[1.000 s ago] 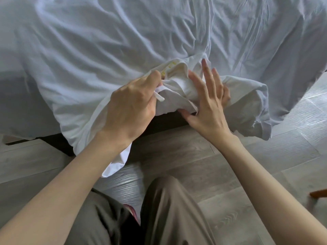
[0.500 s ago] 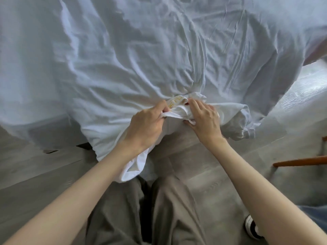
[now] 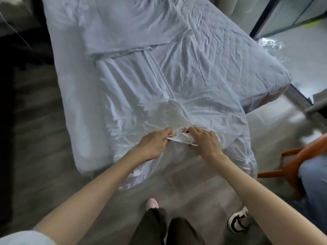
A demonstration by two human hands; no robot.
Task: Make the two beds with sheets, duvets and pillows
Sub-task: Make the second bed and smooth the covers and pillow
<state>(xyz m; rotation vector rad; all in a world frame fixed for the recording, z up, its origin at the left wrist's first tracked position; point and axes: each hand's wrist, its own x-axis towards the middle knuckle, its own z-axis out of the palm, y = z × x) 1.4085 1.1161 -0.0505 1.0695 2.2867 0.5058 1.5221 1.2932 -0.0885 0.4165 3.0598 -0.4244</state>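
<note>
A pale blue-white duvet cover (image 3: 194, 76) lies crumpled over a bed (image 3: 74, 106) and hangs off its foot end toward the floor. At that near edge a bunched white corner of fabric (image 3: 182, 139) with a small yellowish tag shows. My left hand (image 3: 152, 147) pinches the bunched corner from the left. My right hand (image 3: 205, 144) grips the same bunch from the right, fingers curled over it. A folded layer of bedding (image 3: 120, 32) lies across the far part of the bed.
Grey wood-look floor (image 3: 44, 138) surrounds the bed. An orange chair frame (image 3: 297, 167) and a seated person's jeans leg (image 3: 315, 179) and black-and-white shoe (image 3: 238, 221) are at the right. A glass partition (image 3: 292, 13) stands at the far right. My own legs are below.
The view has pulled back and up, so the whole bed now shows. Both hands have stayed on the bunched corner, the right one changing from flat fingers to a curled grip.
</note>
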